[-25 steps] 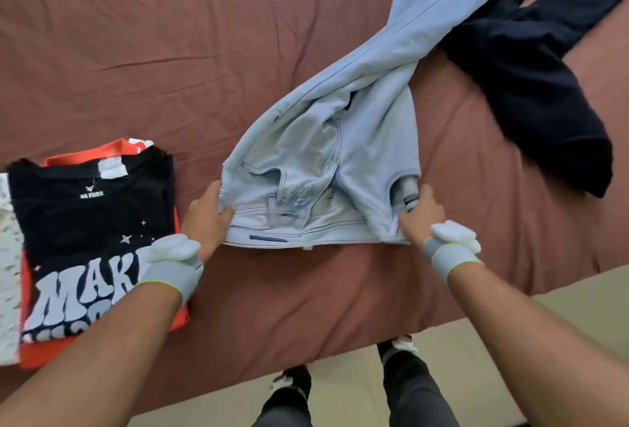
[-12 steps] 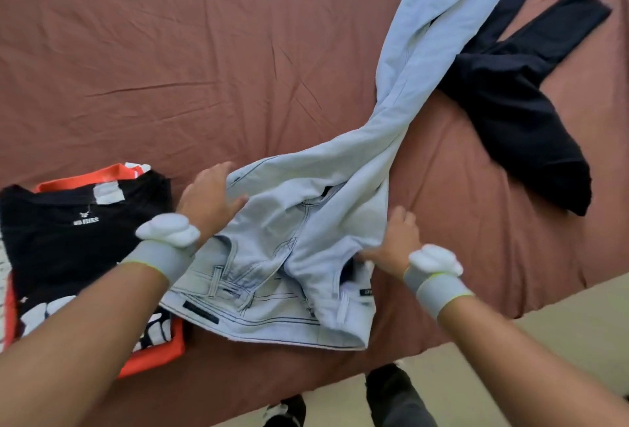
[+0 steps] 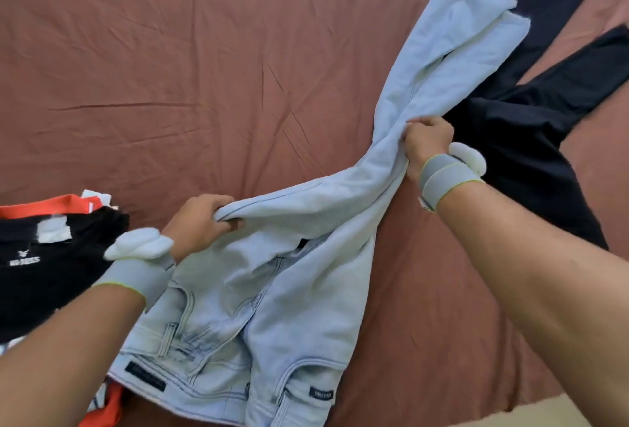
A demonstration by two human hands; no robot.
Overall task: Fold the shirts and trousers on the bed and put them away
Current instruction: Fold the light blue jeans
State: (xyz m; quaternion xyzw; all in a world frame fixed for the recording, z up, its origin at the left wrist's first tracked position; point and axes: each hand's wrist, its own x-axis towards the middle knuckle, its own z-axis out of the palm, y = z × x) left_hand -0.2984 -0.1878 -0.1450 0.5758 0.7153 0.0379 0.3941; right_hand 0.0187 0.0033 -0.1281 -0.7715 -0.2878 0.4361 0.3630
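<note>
We grip the pale jeans [image 3: 272, 256] with both fists closed — left hand [image 3: 200, 222] at the hip, right hand [image 3: 427, 147] up the legs, which run away rightward beyond it.

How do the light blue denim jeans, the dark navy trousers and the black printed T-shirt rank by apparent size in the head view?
1. Light blue denim jeans
2. Dark navy trousers
3. Black printed T-shirt, partly cut off, so unsure.

folded shirts [image 3: 51, 256] cut off left, labels unreadable
</note>
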